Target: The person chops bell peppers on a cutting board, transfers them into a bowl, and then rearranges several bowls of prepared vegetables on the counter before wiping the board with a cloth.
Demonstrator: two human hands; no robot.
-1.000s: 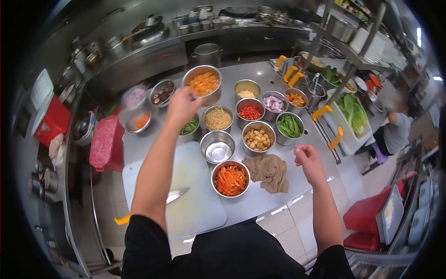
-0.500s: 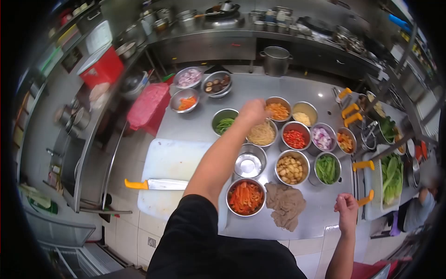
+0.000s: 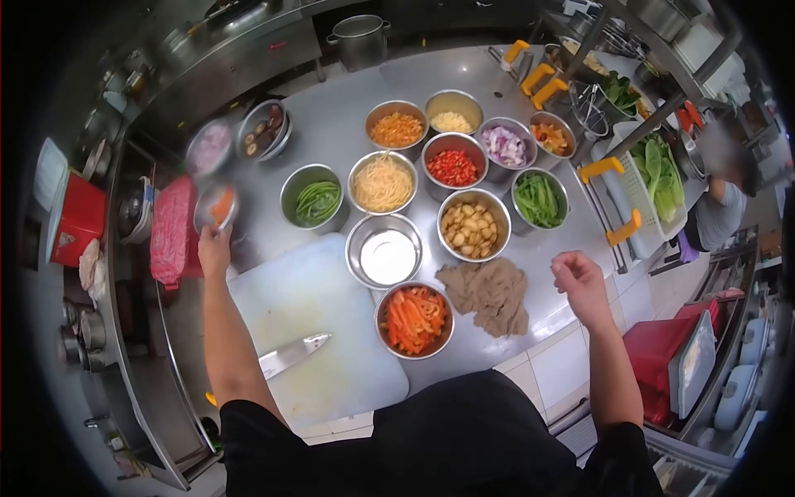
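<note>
At the table's left side, my left hand (image 3: pixel 214 250) is closed at the near rim of a small metal bowl (image 3: pixel 201 217) holding some orange pieces, perhaps carrot. Under my left forearm, a knife (image 3: pixel 291 357) lies on the white cutting board (image 3: pixel 348 377), its yellow handle mostly hidden. My right hand (image 3: pixel 578 284) hovers over the table's right front part, fingers curled, nothing visible in them. Nearest it are a brown cloth (image 3: pixel 493 298) and a metal pot of cut green leaves (image 3: pixel 540 199). A pot of red and orange pepper strips (image 3: pixel 414 319) stands beside the board.
A bare metal bowl (image 3: pixel 384 248) stands mid-table, among pots of noodle-like strands (image 3: pixel 383 184), green beans (image 3: pixel 316 201), chopped red chillies (image 3: pixel 452 167) and garlic-like cloves (image 3: pixel 469 229). A red lidded bin (image 3: pixel 175 232) is at left. Another person (image 3: pixel 720 207) is at right.
My left hand has left the noodle-like strands and orange shreds and reached the bowl at the left. The camera view has turned. My right hand stays raised with curled fingers.
</note>
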